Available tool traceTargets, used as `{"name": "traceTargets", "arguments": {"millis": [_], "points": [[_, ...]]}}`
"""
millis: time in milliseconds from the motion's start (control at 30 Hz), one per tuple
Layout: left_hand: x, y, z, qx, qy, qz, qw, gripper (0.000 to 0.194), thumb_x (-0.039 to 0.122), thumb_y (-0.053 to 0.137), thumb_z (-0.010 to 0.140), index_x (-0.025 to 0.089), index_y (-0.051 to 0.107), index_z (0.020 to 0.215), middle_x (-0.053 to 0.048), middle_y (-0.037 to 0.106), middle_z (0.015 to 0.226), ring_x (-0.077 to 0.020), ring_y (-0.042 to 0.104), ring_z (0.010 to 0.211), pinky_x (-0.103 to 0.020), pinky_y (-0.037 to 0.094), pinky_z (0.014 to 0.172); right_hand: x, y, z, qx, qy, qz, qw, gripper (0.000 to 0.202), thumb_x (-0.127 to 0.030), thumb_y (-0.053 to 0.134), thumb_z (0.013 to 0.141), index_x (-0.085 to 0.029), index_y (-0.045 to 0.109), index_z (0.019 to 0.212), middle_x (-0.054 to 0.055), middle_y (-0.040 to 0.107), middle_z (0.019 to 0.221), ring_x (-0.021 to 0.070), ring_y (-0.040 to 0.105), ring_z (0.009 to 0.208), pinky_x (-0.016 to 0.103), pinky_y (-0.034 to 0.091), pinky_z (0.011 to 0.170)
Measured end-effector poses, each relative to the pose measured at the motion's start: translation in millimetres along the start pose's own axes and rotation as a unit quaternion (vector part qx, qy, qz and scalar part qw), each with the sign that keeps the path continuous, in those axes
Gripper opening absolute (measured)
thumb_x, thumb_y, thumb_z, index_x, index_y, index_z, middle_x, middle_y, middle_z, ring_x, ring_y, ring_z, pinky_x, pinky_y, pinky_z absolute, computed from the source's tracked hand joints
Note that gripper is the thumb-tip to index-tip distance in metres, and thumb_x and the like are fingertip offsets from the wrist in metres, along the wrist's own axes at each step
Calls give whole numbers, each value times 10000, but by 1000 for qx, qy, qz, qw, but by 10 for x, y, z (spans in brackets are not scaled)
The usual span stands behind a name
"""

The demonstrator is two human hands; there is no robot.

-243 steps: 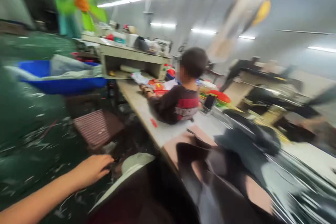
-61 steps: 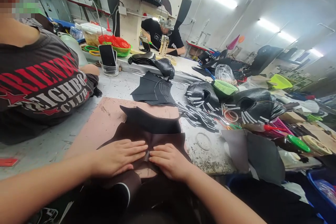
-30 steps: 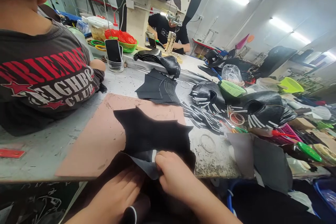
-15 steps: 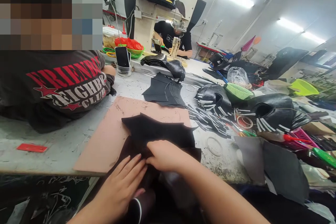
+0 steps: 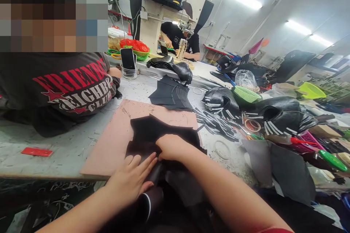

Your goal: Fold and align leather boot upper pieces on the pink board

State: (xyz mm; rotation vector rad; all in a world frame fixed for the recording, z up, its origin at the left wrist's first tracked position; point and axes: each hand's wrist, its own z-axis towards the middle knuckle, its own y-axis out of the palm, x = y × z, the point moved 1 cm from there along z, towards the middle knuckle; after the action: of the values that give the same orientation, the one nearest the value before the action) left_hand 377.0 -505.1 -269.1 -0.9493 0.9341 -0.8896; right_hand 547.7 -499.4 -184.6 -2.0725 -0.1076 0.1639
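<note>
1. At the near edge of the table [image 5: 16,165], dark material [image 5: 140,148] lies over the pink board [image 5: 105,149] and trails off its near side.
2. Left hand [image 5: 133,178] now, fingers outstretched, resting on that material; right hand [image 5: 171,147] curls just beyond, fingertips hidden, so whether it grips, I can't tell.
3. Leftward, a red tag [image 5: 37,151], then a person's grey shirt [image 5: 51,118]: "FRIEN" in red, "EIGHBO" and "CLU" in white, the rest unclear.
4. Past the board, stacked black pieces [image 5: 168,94]; farther, a phone [image 5: 126,59], screen dark, leaning in a clear cup [image 5: 129,73].
5. Farthest, a sewing machine [image 5: 153,22] and a black shirt [image 5: 170,32], its white print too small to read.
</note>
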Motion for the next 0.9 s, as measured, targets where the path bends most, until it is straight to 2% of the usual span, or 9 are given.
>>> {"name": "traceTargets", "arguments": {"millis": [133, 233, 367, 433, 533, 633, 767, 833, 900], "points": [[-132, 89, 19, 52, 70, -24, 996, 526, 498, 396, 886, 139, 504, 1255, -46, 525, 1309, -231, 442, 1194, -377, 248, 989, 68, -9, -44, -4, 19, 0, 1000, 298, -344, 720, 707, -144, 679, 925, 107, 700, 947, 250, 656, 867, 284, 495, 629], [-175, 124, 28, 46, 87, -53, 994, 512, 501, 385, 893, 192, 459, 1294, -23, 502, 1333, -222, 443, 1208, -374, 195, 1016, 134, 20, -113, 2, 36, -2, 999, 308, -353, 722, 708, -154, 674, 937, 99, 700, 947, 249, 651, 888, 284, 495, 657], [-119, 111, 91, 49, 25, -122, 991, 397, 456, 456, 870, 330, 500, 1245, 88, 535, 1292, -224, 502, 1145, -364, 270, 964, 173, 102, -203, 13, 68, -5, 998, 286, -359, 698, 725, -167, 667, 936, 92, 700, 931, 258, 650, 892, 297, 495, 661], [-61, 93, 157, 51, 5, -150, 987, 349, 375, 530, 826, 286, 581, 1160, 52, 596, 1226, -228, 538, 1097, -359, 332, 930, 165, 156, -249, 23, 82, -7, 996, 257, -339, 671, 749, -164, 660, 936, 93, 697, 927, 263, 649, 892, 308, 493, 664], [3, 47, 298, 61, 29, -187, 980, 265, 238, 562, 762, 154, 668, 990, -66, 655, 1122, -234, 553, 1081, -354, 387, 947, 128, 243, -320, 41, 100, -12, 994, 232, -277, 630, 773, -144, 631, 963, 106, 689, 937, 263, 647, 891, 313, 485, 671], [-7, -47, 442, 61, 32, -217, 974, 186, 245, 527, 810, 146, 684, 800, -80, 691, 947, -217, 600, 966, -335, 463, 872, 87, 309, -403, 53, 109, -13, 993, 197, -179, 557, 794, -128, 594, 980, 111, 687, 896, 244, 655, 848, 295, 467, 643], [-38, -187, 516, 34, 66, -248, 966, 279, 385, 648, 762, 187, 642, 958, -21, 676, 923, -180, 606, 791, -291, 511, 669, 119, 316, -532, 59, 96, -6, 994, 184, -185, 506, 822, -129, 562, 988, 103, 690, 853, 237, 659, 795, 284, 431, 598], [-38, -213, 500, 49, 101, -219, 969, 288, 262, 661, 753, 176, 617, 1024, -17, 676, 975, -188, 602, 806, -300, 506, 663, 184, 292, -574, 52, 80, 14, 995, 200, -265, 524, 833, -142, 557, 988, 97, 693, 868, 243, 657, 789, 279, 408, 570], [-41, -202, 471, 76, 136, -168, 973, 255, 122, 574, 784, 151, 610, 1035, -18, 684, 970, -187, 600, 799, -308, 496, 659, 251, 260, -573, 52, 65, 32, 996, 218, -303, 546, 824, -159, 560, 987, 86, 695, 882, 245, 654, 788, 274, 384, 550]]}}
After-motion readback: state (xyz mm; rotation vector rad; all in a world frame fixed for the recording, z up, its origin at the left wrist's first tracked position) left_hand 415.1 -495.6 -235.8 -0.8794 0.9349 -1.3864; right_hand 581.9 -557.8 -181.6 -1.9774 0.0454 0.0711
